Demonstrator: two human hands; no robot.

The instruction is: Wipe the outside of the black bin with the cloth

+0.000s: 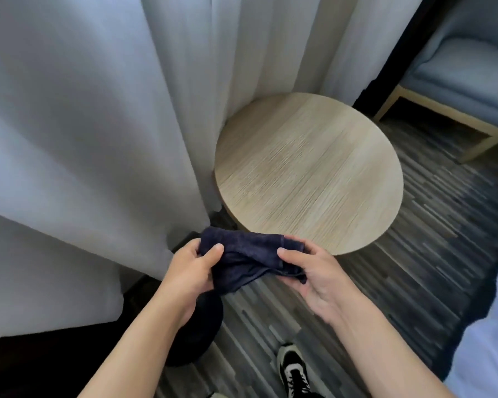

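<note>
A dark navy cloth (247,258) is bunched between both hands in front of me, above the floor. My left hand (189,270) grips its left end with thumb on top. My right hand (311,271) pinches the right end. The black bin (197,333) stands on the floor below my left forearm, which hides most of it; only a dark rounded side shows. Neither the cloth nor my hands touch the bin.
A round light-wood table (308,170) stands just beyond the hands. White curtains (98,124) hang at the left, down to the bin. A grey chair (466,81) sits at the far right. My shoe (293,369) rests on the striped carpet. White bedding (492,326) fills the right edge.
</note>
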